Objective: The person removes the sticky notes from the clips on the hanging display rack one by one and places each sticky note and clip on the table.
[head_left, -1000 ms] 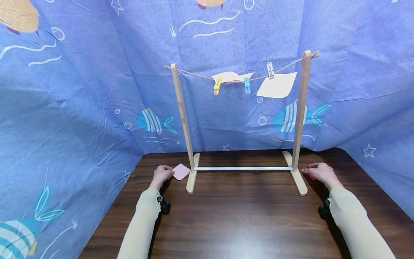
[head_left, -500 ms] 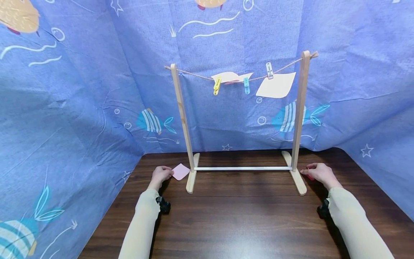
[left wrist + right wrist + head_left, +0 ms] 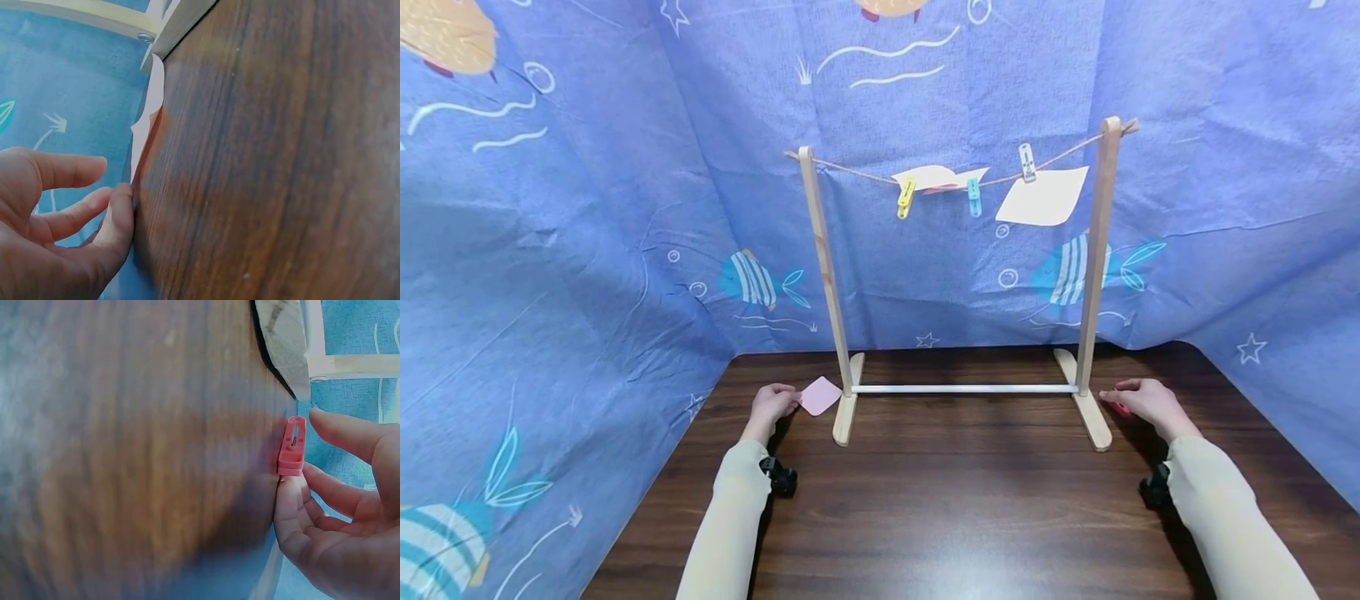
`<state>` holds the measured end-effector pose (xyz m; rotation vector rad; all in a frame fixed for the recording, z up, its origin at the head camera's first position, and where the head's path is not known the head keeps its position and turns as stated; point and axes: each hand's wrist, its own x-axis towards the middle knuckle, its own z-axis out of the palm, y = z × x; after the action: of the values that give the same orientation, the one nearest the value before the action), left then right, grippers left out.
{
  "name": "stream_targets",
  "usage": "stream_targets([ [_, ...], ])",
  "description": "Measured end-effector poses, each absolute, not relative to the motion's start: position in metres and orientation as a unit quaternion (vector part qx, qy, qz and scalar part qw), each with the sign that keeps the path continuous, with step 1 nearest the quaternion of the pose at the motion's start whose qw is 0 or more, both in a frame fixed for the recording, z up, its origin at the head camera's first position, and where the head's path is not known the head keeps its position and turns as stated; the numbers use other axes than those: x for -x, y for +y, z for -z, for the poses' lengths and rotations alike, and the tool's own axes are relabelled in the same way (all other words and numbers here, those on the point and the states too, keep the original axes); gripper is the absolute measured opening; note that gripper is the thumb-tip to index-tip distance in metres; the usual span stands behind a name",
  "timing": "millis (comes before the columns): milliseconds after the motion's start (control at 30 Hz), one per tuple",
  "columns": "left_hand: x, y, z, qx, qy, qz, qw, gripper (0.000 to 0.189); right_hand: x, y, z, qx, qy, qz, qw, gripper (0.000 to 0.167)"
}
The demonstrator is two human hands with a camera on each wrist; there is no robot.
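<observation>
In the head view my left hand [image 3: 772,406] is at the left of the table, with its thumb and a finger pinching the near corner of a pink paper square [image 3: 820,396]. The left wrist view shows that paper [image 3: 147,115] edge-on, slightly raised over the wood, and the index finger held out apart from it. On the right side my right hand [image 3: 1150,403] holds one end of a red clothespin [image 3: 1120,408] between thumb and finger. Seen from the right wrist, the clothespin [image 3: 292,445] is close to the table, the index fingertip standing off from it.
Between the hands stands a wooden rack [image 3: 1096,267] with a string across its top. Yellow [image 3: 906,198], blue [image 3: 974,198] and white [image 3: 1027,162] clothespins hold papers [image 3: 1042,197] on it. A blue fish-print cloth [image 3: 880,275] surrounds the brown table [image 3: 955,500].
</observation>
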<state>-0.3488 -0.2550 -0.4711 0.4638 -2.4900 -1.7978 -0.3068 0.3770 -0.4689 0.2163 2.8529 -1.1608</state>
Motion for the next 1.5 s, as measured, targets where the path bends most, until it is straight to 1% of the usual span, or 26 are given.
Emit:
stream_targets([
  [233,0.351,-0.255,0.472,-0.139,-0.788,0.6,0.017,0.037,0.305,0.38,0.467,-0.072,0.915,0.396,0.037,0.075],
  [433,0.348,-0.249,0.471,-0.124,-0.787,0.604,0.021,0.039,0.302,0.384,0.467,-0.062,0.912,0.405,0.029,0.07],
  [567,0.347,-0.246,0.468,-0.11,-0.799,0.59,0.032,0.04,0.302,0.385,0.462,-0.06,0.896,0.438,0.045,0.069],
  [667,0.347,-0.245,0.463,-0.094,-0.804,0.585,0.04,0.042,0.302,0.386,0.458,-0.054,0.898,0.435,0.044,0.067],
  [867,0.348,-0.243,0.438,-0.077,-0.811,0.578,0.051,0.041,0.301,0.386,0.438,-0.019,0.915,0.402,-0.007,0.066],
  [1033,0.349,-0.24,0.408,-0.06,-0.809,0.582,0.063,0.041,0.301,0.386,0.407,-0.004,0.931,0.364,-0.03,0.073],
  [1133,0.347,-0.237,0.389,-0.047,-0.802,0.59,0.082,0.04,0.301,0.382,0.39,-0.006,0.922,0.384,-0.045,0.077],
  [1300,0.342,-0.229,0.364,-0.011,-0.791,0.603,0.107,0.039,0.299,0.368,0.371,0.007,0.911,0.4,-0.098,0.07],
  [1500,0.334,-0.217,0.348,0.023,-0.795,0.593,0.121,0.038,0.292,0.351,0.356,0.029,0.921,0.365,-0.132,0.066],
])
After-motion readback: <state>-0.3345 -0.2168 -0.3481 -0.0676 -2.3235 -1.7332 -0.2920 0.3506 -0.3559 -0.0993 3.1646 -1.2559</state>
